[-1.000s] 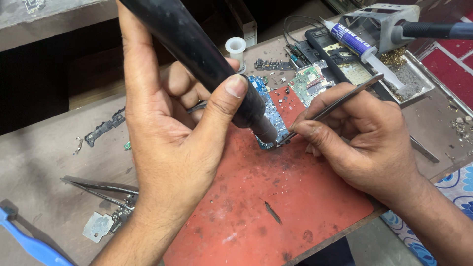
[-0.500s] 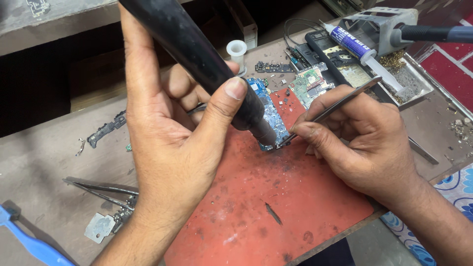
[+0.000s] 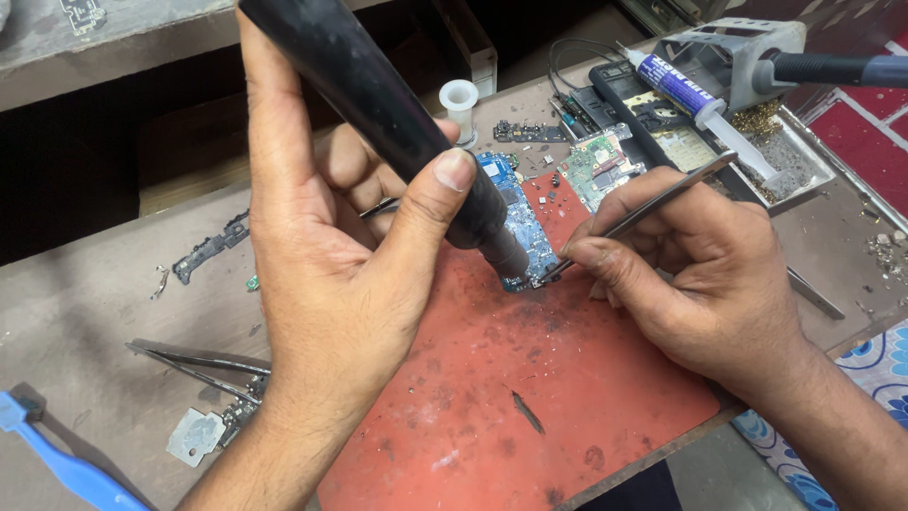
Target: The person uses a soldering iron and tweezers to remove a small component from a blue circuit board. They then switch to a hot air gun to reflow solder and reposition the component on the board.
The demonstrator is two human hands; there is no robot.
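Note:
My left hand (image 3: 331, 274) grips a thick black hot-air wand (image 3: 378, 104), its metal nozzle pointing down onto a small blue circuit board (image 3: 525, 232). The board lies on a red work mat (image 3: 530, 397). My right hand (image 3: 700, 274) holds thin metal tweezers (image 3: 653, 203) whose tips touch the board's lower edge right beside the nozzle. The wand and my left thumb cover the board's upper left part.
Another green circuit board (image 3: 601, 166) and a dismantled phone frame (image 3: 653, 118) lie behind. A tube with a nozzle (image 3: 705, 109) rests on a metal tray (image 3: 794, 161). Spare tweezers (image 3: 194, 364), a blue plastic tool (image 3: 66, 464) and a white spool (image 3: 460, 102) sit on the bench.

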